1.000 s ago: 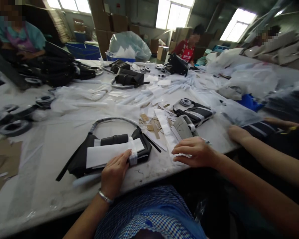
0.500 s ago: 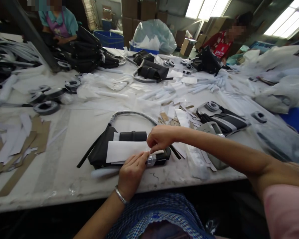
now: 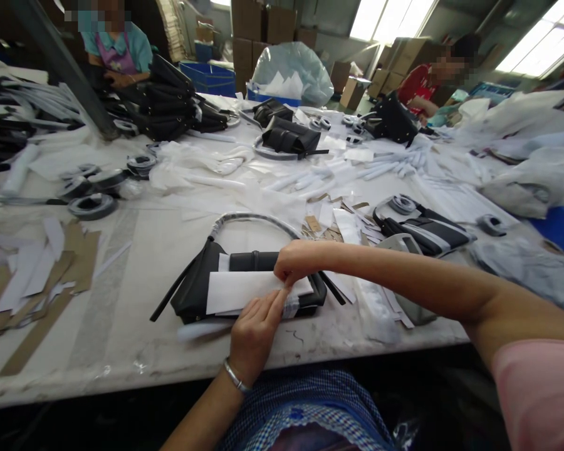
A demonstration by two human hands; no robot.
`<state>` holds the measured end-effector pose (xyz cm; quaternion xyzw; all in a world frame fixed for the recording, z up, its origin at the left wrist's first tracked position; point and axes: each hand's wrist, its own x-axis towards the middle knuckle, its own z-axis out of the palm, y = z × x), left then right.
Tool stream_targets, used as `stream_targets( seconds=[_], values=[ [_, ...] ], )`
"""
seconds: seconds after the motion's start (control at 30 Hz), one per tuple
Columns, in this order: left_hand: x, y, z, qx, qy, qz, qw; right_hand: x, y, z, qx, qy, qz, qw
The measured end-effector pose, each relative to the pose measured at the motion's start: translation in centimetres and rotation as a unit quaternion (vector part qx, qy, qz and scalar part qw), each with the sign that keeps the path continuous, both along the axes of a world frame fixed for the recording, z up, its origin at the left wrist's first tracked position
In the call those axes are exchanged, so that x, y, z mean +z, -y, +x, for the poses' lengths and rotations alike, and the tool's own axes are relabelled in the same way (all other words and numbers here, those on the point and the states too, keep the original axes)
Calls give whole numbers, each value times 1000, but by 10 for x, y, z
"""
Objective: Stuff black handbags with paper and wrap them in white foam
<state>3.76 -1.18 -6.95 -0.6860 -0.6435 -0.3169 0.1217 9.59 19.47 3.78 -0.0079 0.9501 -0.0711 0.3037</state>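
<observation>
A black handbag [image 3: 192, 289] lies on its side near the table's front edge, its wrapped handle [image 3: 258, 216] arching away behind it. Across its front rests a white rectangular sheet [image 3: 235, 293], partly covered by my hands. My left hand [image 3: 256, 332] lies on the sheet's lower edge with fingers stretched out. Curled and pressed to the sheet, my right hand [image 3: 296, 260] has its fingertips at my left fingertips; what it pinches is hidden. Clear plastic wrap [image 3: 290, 307] shows beside my left fingers. Under the bag's front, a pale tube [image 3: 204, 329] sticks out.
Cardboard and paper strips [image 3: 47, 269] lie at left. A second black bag [image 3: 425, 228] and a grey device [image 3: 404, 247] are at right. Rolled straps [image 3: 93, 205] sit behind left. Two people work across the table [image 3: 136, 351], near stacked black bags [image 3: 160, 103].
The right end of the white sheet now shows past my right hand, where a brownish piece was visible before. My left fingers have shifted slightly up along it. The view has moved a little.
</observation>
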Motion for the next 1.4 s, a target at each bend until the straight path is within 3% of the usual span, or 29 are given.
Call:
stream_targets(
  seconds=[0.13, 0.4, 0.6, 0.9, 1.13, 1.27, 1.4],
  values=[
    [3, -1, 1, 23, 4, -25, 999, 0, 0, 2, -7, -7, 8, 1000],
    [-1, 1, -3, -31, 13, 5, 999, -1, -1, -1, -26, -8, 6, 1000],
    [0, 1, -1, -30, 26, 6, 999, -12, -10, -7, -50, -44, 64, 996],
    [-2, -1, 0, -23, 24, 15, 999, -36, -37, 3, -137, -104, 22, 985],
    [-5, 0, 0, -21, 14, 29, 999, -32, -60, 11, -260, -164, 44, 951],
    [-7, 0, 0, -20, 14, 43, 999, -30, -46, 33, -304, -226, 68, 923],
    [-7, 0, 0, -21, 3, 51, 998, -43, -20, 46, -261, -207, -32, 942]
  ],
)
